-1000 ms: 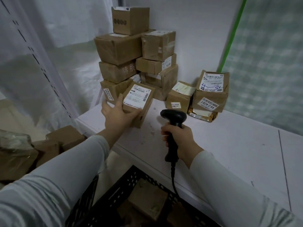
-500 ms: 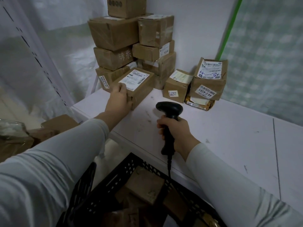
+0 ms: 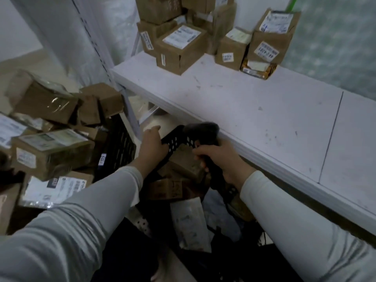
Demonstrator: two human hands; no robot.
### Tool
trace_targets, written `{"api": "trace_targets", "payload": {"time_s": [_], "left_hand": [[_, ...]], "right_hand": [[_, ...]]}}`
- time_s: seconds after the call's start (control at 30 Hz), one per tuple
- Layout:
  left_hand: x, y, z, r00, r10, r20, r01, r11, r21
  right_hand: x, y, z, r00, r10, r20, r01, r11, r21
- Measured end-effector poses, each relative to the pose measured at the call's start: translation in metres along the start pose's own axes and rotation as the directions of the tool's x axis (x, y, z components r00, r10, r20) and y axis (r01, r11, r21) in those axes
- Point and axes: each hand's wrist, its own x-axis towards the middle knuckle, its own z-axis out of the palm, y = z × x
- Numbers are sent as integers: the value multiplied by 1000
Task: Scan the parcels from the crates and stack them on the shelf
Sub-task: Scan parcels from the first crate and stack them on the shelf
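The labelled brown parcel stands on the white shelf in front of the stack of boxes, with no hand on it. My left hand is down at the rim of the black crate, fingers loosely bent and holding nothing. My right hand grips the black scanner just under the shelf's front edge, above the crate. Inside the crate lie a brown parcel and a white padded envelope.
A second crate at the left is heaped with several labelled parcels. More boxes stand at the back right of the shelf. A white upright post rises at the shelf's left corner.
My left hand let go of the labelled parcel on the shelf and dropped to the crate. My right hand lowered the scanner below the shelf edge. The view tilted down.
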Motion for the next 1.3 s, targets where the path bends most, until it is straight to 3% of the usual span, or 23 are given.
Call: {"api": "trace_targets", "payload": {"time_s": [0.17,0.3,0.4,0.5,0.57,0.63,0.67,0.7,0.73,0.8,0.83,0.97,1.07,1.13,1.3], "left_hand": [[-33,-40,50,911,-95,402,68,994,80],[-40,-50,88,833,-183,523,11,949,315],[-32,-41,107,847,-132,516,-42,949,311],[-4,-25,122,885,-206,417,151,975,161],[18,-21,135,827,-374,419,370,924,96],[35,-24,147,765,-483,426,453,874,176],[42,-25,151,797,-449,404,401,893,203],[47,-26,156,859,-326,396,250,940,231],[51,-25,160,893,-133,430,9,960,279],[56,-15,166,787,171,593,-442,827,347],[61,-14,170,723,219,655,-549,758,352],[74,-22,178,686,362,631,-706,541,458],[70,-21,173,704,363,610,-703,474,530],[60,-17,162,736,301,607,-666,487,565],[37,-33,105,829,302,471,-536,668,516]], "right_hand": [[-5,40,1,997,75,26,-73,993,-93],[7,59,-4,991,136,-3,-136,987,-86],[18,72,-10,979,203,-33,-205,975,-85],[34,84,-17,959,265,-98,-272,960,-70],[45,93,-22,947,291,-136,-299,953,-43],[55,100,-27,934,319,-163,-325,946,-12],[59,104,-29,928,331,-173,-337,942,-2],[64,107,-31,922,341,-181,-346,938,5],[69,109,-32,918,348,-190,-353,936,9],[78,114,-35,913,352,-204,-356,934,18],[82,115,-36,912,353,-208,-356,934,22],[92,116,-41,906,361,-223,-366,931,21],[91,114,-42,905,365,-220,-369,929,22],[85,111,-41,910,356,-212,-360,933,23],[58,95,-28,938,297,-180,-297,954,28]]}}
